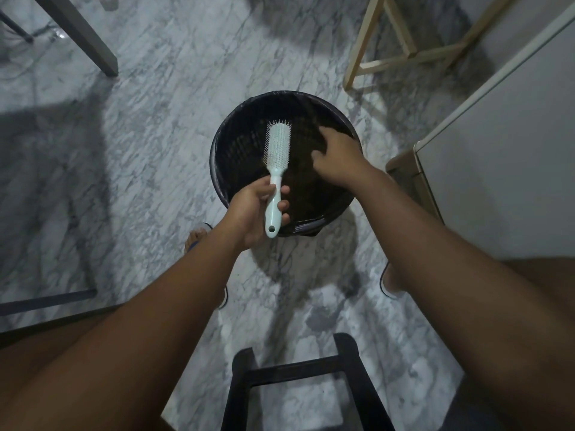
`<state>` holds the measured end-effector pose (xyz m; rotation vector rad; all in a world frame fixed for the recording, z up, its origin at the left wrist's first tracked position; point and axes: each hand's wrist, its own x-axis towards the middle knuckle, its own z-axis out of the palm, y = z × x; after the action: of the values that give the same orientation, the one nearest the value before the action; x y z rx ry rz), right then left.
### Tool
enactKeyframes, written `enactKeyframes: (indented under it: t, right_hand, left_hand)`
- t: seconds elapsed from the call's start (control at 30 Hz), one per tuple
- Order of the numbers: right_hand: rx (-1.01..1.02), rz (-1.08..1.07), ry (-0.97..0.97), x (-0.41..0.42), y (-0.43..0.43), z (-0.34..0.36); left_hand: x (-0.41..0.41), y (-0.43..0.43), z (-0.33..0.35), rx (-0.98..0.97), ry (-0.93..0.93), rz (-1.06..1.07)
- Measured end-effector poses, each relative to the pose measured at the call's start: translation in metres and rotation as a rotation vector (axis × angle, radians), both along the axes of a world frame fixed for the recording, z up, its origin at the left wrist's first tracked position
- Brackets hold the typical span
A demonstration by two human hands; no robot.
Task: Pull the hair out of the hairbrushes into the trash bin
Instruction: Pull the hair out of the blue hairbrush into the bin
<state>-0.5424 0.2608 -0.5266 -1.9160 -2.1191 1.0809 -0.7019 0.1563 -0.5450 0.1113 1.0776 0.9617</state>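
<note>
Pale mint hairbrush (275,169): left hand (253,213) fingers curled tight round its handle, bristle head jutting beyond them over the trash bin (217,169), likely so hair drops inside. Right hand (337,155) palm-down over bin, fingers loosely spread; pinched hair not discernible.

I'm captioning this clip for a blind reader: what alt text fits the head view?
Left hand holds a pale mint hairbrush by its handle over a round black-lined trash bin, while the right hand hovers inside the bin's opening, fingers spread. The bin stands on a grey marble floor.
</note>
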Motion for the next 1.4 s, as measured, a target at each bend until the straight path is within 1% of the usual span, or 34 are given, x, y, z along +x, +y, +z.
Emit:
enactKeyframes:
  t: [0.1, 0.17, 0.2, 0.27, 0.37, 0.5, 0.57, 0.63, 0.7, 0.77, 0.8, 0.83, 0.87, 0.93, 0.97, 1.0, 1.1, 1.2, 1.3, 1.33, 1.4]
  right_hand:
    - [0.132, -0.021, 0.256, -0.008, -0.013, 0.003]
    - [0.139, -0.015, 0.336, -0.013, -0.017, 0.003]
    - [0.124, -0.005, 0.342, -0.015, -0.017, 0.002]
    - [0.127, 0.017, 0.323, -0.019, -0.017, 0.000]
    - [0.215, 0.010, 0.273, -0.021, -0.017, 0.001]
    - [0.329, 0.082, 0.051, -0.021, -0.018, 0.007]
    - [0.358, 0.085, 0.019, -0.021, -0.018, 0.010]
    - [0.395, 0.052, 0.082, -0.020, -0.015, 0.013]
    - [0.406, -0.019, 0.223, -0.019, -0.011, 0.016]
    - [0.382, -0.152, 0.382, -0.017, -0.006, 0.018]
    - [0.372, -0.223, 0.416, -0.015, -0.003, 0.016]
    - [0.351, -0.266, 0.399, -0.013, -0.001, 0.014]
    - [0.310, -0.263, 0.312, -0.010, 0.002, 0.011]
    - [0.150, -0.150, 0.026, -0.006, 0.002, 0.006]
    - [0.079, -0.094, -0.074, -0.008, 0.000, 0.004]
    - [0.051, -0.062, -0.094, -0.011, -0.002, 0.003]
    - [0.152, -0.021, 0.090, -0.024, -0.009, 0.006]
    - [0.197, 0.024, 0.161, -0.033, -0.016, -0.001]
    - [0.231, -0.075, 0.272, -0.037, -0.015, -0.003]
    - [0.252, -0.095, 0.287, -0.036, -0.012, -0.003]
    - [0.293, -0.135, 0.256, -0.033, -0.006, -0.001]
  left_hand:
    - [-0.001, 0.002, 0.000, 0.010, -0.040, -0.023]
    - [0.000, 0.002, -0.001, 0.027, -0.057, -0.054]
    - [0.002, 0.002, 0.000, 0.043, -0.064, -0.066]
    - [0.004, 0.002, 0.000, 0.066, -0.071, -0.061]
    - [0.004, 0.004, 0.002, 0.082, -0.048, -0.051]
    - [0.006, 0.005, 0.003, 0.059, 0.013, -0.056]
    - [0.008, 0.006, 0.004, 0.045, 0.019, -0.040]
    - [0.009, 0.006, 0.002, 0.032, 0.007, -0.010]
    - [0.008, 0.005, 0.000, 0.023, 0.019, 0.013]
    - [0.007, 0.002, -0.003, 0.024, 0.038, 0.023]
    - [0.006, 0.001, -0.003, 0.026, 0.038, 0.028]
    - [0.005, -0.001, -0.004, 0.028, 0.034, 0.034]
    - [0.004, -0.002, -0.004, 0.029, 0.031, 0.038]
    - [0.001, -0.002, -0.004, 0.033, 0.027, 0.034]
    - [0.000, -0.002, -0.004, 0.034, 0.024, 0.030]
    - [0.000, -0.002, -0.004, 0.032, 0.019, 0.027]
    - [0.000, -0.003, -0.005, 0.035, 0.020, 0.011]
    - [0.000, -0.003, -0.004, 0.065, 0.054, -0.060]
    - [0.001, -0.003, -0.002, 0.084, 0.071, -0.076]
    - [0.001, -0.003, -0.001, 0.079, 0.076, -0.073]
    - [0.000, -0.006, -0.001, 0.067, 0.071, -0.076]
